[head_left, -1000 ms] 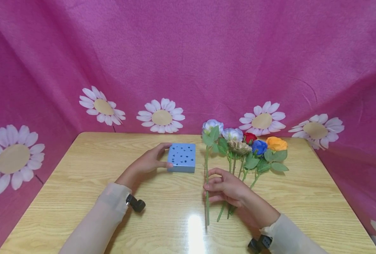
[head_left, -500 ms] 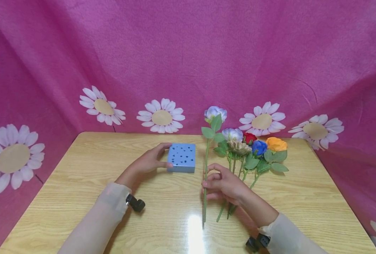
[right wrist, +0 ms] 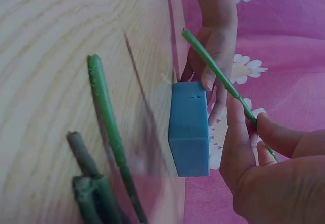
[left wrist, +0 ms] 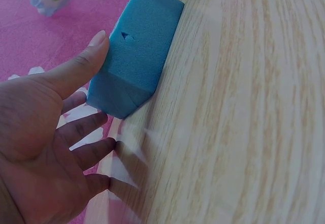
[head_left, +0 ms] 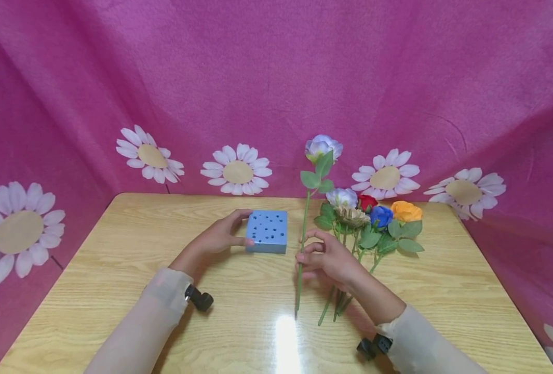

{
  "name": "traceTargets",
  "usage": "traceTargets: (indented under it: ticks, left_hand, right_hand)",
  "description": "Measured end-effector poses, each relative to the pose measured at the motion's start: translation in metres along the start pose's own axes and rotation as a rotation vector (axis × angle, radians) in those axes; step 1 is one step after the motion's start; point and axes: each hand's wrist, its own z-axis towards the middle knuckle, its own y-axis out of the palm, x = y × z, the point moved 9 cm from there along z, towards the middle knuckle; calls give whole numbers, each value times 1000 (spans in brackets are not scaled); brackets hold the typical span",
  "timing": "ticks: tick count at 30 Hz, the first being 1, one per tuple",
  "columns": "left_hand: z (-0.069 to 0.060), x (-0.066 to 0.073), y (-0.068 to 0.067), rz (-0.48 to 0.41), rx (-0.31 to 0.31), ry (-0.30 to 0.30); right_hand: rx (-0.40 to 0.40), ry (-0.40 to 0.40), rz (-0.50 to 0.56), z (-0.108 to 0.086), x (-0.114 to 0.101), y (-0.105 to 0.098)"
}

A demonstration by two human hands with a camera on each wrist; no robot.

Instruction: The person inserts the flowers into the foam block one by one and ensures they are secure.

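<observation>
My left hand (head_left: 217, 236) holds the left side of a blue floral foam block (head_left: 268, 231) on the table, thumb at the near corner and a finger at the far one. Several small holes dot its top. In the left wrist view the thumb (left wrist: 76, 71) presses the block's edge. Right of the block, my right hand (head_left: 329, 262) pinches the green stem of a pale lilac artificial flower (head_left: 306, 213) between thumb and fingertips. Its bloom is raised in front of the backdrop. The stem's lower end (right wrist: 203, 54) is off the table in the right wrist view.
Several more artificial flowers lie at the right: a lilac one (head_left: 341, 198), a red rose (head_left: 367, 203), a blue rose (head_left: 381, 217), an orange one (head_left: 407, 211) and a brownish one (head_left: 352, 217). A pink daisy-patterned cloth (head_left: 276, 93) stands behind the wooden table (head_left: 201, 332).
My right hand has raised the lilac flower and moved slightly away from me; its bloom has climbed well above the others, tilting a little right. The left hand and foam block have stayed put.
</observation>
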Motion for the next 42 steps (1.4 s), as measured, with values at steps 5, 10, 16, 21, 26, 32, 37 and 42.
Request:
traceTargets:
  ticks: [5, 10, 16, 21, 26, 32, 37, 42]
  left_hand:
    - [0, -1, 1, -8, -4, -7]
    - [0, 0, 1, -17, -9, -10]
    - [0, 0, 1, -23, -5, -7]
    - [0, -1, 1, -20, -4, -10]
    - [1, -1, 1, -7, -2, -2]
    - [2, -2, 1, -14, -4, -5]
    - [1, -2, 1, -22, -7, -8]
    - [1, 0, 1, -29, -6, 8]
  right_hand:
    - [47, -20, -59, 6, -7, 0]
    - [98, -45, -127, 13, -17, -1]
    - [125, -56, -117, 20, -26, 1]
    - [139, -74, -125, 27, -35, 4]
    - [150, -99, -124, 35, -42, 6]
    - [184, -111, -130, 42, -50, 8]
    - [210, -159, -127, 49, -59, 11]
    - [236, -211, -138, 56, -68, 15]
